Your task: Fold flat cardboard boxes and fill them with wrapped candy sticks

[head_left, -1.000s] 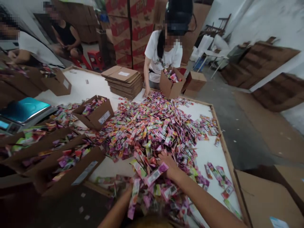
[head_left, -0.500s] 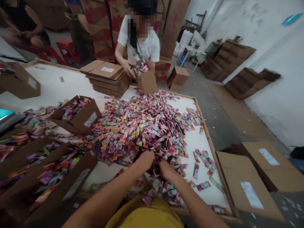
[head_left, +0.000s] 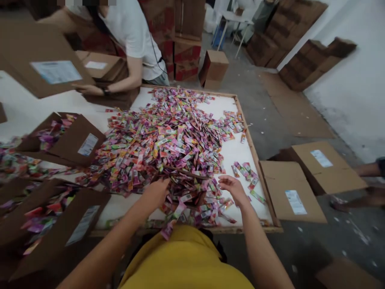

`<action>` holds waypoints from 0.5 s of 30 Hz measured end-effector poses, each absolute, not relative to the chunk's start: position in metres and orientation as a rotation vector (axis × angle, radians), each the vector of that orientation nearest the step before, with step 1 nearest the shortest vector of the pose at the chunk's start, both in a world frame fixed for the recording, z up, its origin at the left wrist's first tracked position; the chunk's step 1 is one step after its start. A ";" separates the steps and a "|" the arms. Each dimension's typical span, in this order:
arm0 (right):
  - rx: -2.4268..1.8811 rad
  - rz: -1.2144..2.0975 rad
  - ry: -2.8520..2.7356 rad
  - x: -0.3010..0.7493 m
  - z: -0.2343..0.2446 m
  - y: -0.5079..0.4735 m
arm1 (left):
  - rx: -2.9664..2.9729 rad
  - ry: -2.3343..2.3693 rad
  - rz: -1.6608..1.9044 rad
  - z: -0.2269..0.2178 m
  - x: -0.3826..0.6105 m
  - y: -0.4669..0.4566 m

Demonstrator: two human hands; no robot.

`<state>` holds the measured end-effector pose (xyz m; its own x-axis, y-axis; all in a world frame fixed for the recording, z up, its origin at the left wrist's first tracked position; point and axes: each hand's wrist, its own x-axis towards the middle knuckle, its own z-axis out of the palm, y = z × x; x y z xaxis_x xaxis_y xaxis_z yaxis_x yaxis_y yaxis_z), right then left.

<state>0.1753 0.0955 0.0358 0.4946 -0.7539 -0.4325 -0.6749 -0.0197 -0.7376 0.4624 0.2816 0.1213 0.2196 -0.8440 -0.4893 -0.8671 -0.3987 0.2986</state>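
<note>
Small colourful printed sachets (head_left: 180,136) lie in a big heap on the white table in front of me. A dark-rimmed cardboard box (head_left: 192,173) sits low in the near side of the heap, with sachets in and around it; most of its walls are hidden. My left hand (head_left: 155,193) is at the box's left side, fingers bent over the edge. To the right of the box, my right hand (head_left: 233,189) hovers above the table with fingers apart and slightly curved, holding nothing. Several sachets hang over the table's near edge by my yellow shirt.
Filled boxes (head_left: 76,138) stand at left. Across the table, a person in a white shirt (head_left: 132,44) handles a large labelled box (head_left: 39,60). A wooden rim (head_left: 251,148) edges the table (head_left: 236,150). Labelled cartons (head_left: 291,188) stand at right, near another person's limbs.
My right hand has moved right, away from the middle of the sachets, and opened. My left hand has shifted left. The person opposite has moved left and now handles a different box.
</note>
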 end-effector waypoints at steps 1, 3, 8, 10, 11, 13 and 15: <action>-1.753 -0.045 1.335 0.162 0.021 0.101 | -2.488 1.711 0.885 0.127 0.453 0.296; -1.842 0.134 1.423 0.150 -0.013 0.126 | -2.610 1.686 0.898 0.127 0.429 0.322; -2.377 0.507 1.058 0.168 -0.088 0.193 | -2.854 1.508 1.301 0.096 0.373 0.350; -2.438 0.405 0.973 0.172 -0.105 0.193 | -2.941 1.511 1.387 0.098 0.371 0.343; -2.407 0.310 0.938 0.173 -0.110 0.187 | -2.992 1.548 1.365 0.104 0.375 0.336; -2.275 0.130 0.878 0.173 -0.117 0.167 | -3.083 1.678 1.189 0.117 0.394 0.320; -2.140 0.030 0.923 0.171 -0.116 0.143 | -3.151 1.771 0.937 0.125 0.422 0.302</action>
<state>0.1714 0.1425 -0.1155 0.7349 -0.6048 -0.3070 -0.6235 -0.4244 -0.6566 0.4224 0.3025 0.1250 0.4734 -0.8724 -0.1222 -0.5921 -0.4178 0.6891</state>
